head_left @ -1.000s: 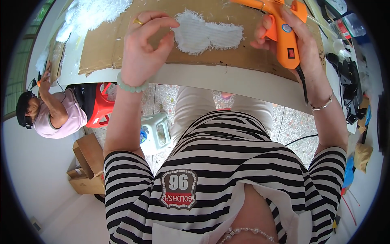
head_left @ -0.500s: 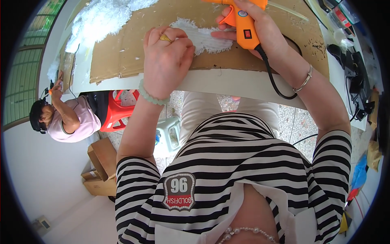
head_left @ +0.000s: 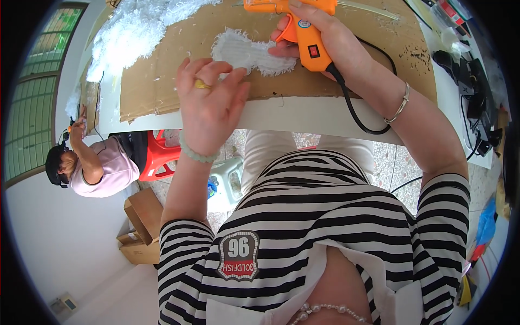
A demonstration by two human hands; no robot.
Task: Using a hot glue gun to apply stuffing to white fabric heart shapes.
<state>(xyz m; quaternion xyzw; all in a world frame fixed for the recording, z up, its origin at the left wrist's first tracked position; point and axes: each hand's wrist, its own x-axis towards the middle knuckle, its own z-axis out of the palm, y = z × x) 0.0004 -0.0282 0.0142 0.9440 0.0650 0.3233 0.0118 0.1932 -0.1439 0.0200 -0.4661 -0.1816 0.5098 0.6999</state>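
A white piece of fabric with frayed edges point(head_left: 246, 53) lies flat on a cardboard sheet point(head_left: 162, 89). Closed around the handle of an orange hot glue gun point(head_left: 310, 46) is my right hand point(head_left: 346, 49), with a finger at its trigger and another fingertip close to the fabric's right end. The gun's nozzle points left, beyond the fabric, and a pale glue stick point(head_left: 374, 10) runs out of its back. My left hand point(head_left: 212, 103) is over the cardboard's near edge, just short of the fabric. Its fingers are loosely bent and apart, and I see nothing in them.
A heap of white shaggy material point(head_left: 130, 35) covers the table's far left. The gun's black cord point(head_left: 352, 105) loops over the near edge. Power adapters and cables point(head_left: 476, 103) crowd the right side. Another person point(head_left: 100, 168) works at the left, beside a red stool point(head_left: 160, 157).
My left hand has pulled back toward me from the fabric, and its fingers have loosened from a closed pinch. The glue gun has shifted slightly left and away in my right hand.
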